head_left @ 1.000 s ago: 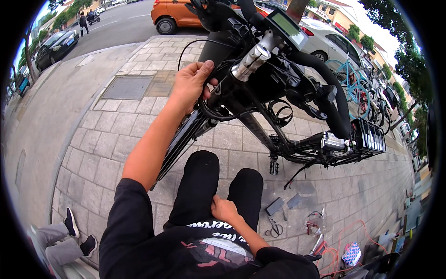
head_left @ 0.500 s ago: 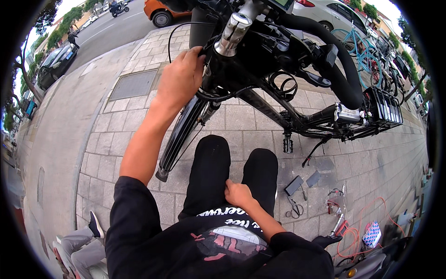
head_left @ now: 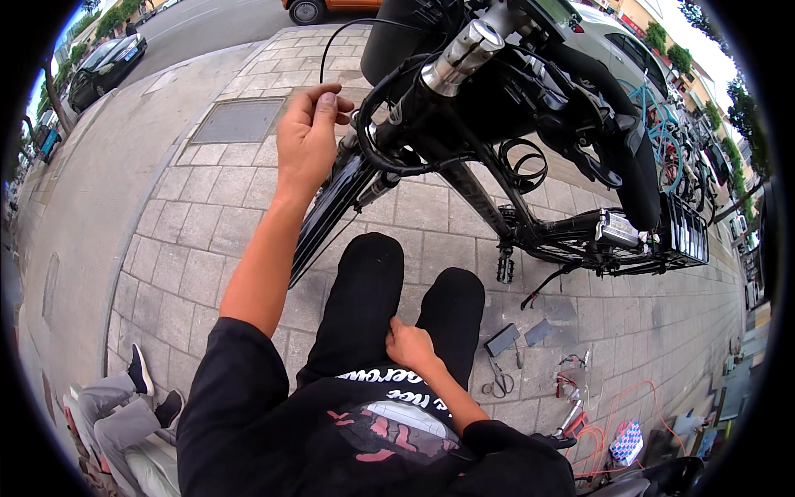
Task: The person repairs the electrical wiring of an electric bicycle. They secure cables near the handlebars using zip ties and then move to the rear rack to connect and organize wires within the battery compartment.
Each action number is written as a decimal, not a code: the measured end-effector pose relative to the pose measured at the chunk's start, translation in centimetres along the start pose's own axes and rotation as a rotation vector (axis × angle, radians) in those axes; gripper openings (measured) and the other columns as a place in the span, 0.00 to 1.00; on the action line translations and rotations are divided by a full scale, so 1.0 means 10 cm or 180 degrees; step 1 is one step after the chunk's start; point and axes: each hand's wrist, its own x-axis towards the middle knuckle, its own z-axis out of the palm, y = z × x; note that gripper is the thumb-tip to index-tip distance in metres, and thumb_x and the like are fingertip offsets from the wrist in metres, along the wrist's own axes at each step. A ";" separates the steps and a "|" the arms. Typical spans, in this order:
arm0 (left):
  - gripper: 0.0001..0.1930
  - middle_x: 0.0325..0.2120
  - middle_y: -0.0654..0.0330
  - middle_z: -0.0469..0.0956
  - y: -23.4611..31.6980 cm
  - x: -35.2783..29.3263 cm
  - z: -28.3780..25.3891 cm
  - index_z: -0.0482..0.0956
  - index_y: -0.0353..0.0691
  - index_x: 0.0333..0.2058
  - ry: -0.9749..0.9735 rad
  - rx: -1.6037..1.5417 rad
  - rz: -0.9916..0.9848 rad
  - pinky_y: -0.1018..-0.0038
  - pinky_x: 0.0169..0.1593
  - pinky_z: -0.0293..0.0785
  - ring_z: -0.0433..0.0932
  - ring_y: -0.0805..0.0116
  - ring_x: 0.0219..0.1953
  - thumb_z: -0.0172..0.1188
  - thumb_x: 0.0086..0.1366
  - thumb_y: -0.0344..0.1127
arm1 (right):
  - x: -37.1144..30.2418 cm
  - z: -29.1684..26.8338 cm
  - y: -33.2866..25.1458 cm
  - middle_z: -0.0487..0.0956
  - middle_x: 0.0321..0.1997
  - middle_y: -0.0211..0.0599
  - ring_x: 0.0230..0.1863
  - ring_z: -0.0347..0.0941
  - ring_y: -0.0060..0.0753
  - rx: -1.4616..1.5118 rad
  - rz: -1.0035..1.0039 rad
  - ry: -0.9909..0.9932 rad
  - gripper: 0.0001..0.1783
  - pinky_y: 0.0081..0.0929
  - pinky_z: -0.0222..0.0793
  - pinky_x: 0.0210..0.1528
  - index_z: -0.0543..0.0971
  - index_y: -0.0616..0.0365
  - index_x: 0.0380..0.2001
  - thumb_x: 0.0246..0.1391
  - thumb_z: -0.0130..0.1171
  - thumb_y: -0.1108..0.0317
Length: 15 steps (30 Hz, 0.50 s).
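A black bicycle (head_left: 530,149) stands on the paved sidewalk in front of me, its silver steering tube (head_left: 464,54) near the top. My left hand (head_left: 308,137) is stretched out beside the front wheel (head_left: 331,211) and pinches a thin black cable (head_left: 348,41) that loops up toward the handlebar. My right hand (head_left: 410,344) rests closed against my black trousers (head_left: 364,306) at the waist, its fingers curled on the fabric. The rear rack (head_left: 683,236) is at the right.
Scissors (head_left: 498,383), small dark flat items (head_left: 502,338) and red wires (head_left: 617,414) lie on the paving at the lower right. Another person's legs and shoes (head_left: 137,389) are at the lower left. Cars (head_left: 103,62) are parked along the road behind; more bicycles (head_left: 675,141) stand at right.
My left hand has come off the bicycle's frame by the head tube and now pinches the thin cable. The view has shifted closer to the bicycle. My right hand stays at my waist.
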 end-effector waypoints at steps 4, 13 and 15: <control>0.17 0.39 0.61 0.86 0.03 -0.32 0.06 0.84 0.33 0.52 0.0124 -0.0827 -0.1171 0.82 0.36 0.72 0.78 0.79 0.35 0.59 0.82 0.43 | 0.02 -0.06 -0.03 0.85 0.31 0.65 0.35 0.84 0.70 -0.0078 -0.0015 -0.0165 0.11 0.64 0.79 0.42 0.76 0.63 0.41 0.64 0.54 0.64; 0.18 0.32 0.66 0.84 0.07 -0.30 0.17 0.81 0.36 0.56 -0.0625 -0.0962 -0.1199 0.84 0.32 0.66 0.72 0.84 0.29 0.62 0.80 0.45 | 0.05 -0.03 -0.10 0.85 0.32 0.64 0.36 0.84 0.69 -0.0089 -0.0043 -0.0158 0.12 0.63 0.79 0.42 0.75 0.63 0.43 0.65 0.54 0.64; 0.18 0.29 0.67 0.82 0.05 -0.23 0.21 0.82 0.37 0.54 -0.0675 -0.1201 -0.1363 0.83 0.29 0.62 0.70 0.83 0.27 0.60 0.82 0.48 | 0.06 -0.04 -0.11 0.85 0.33 0.63 0.36 0.84 0.69 -0.0068 -0.0048 -0.0183 0.13 0.63 0.79 0.43 0.75 0.63 0.44 0.65 0.54 0.64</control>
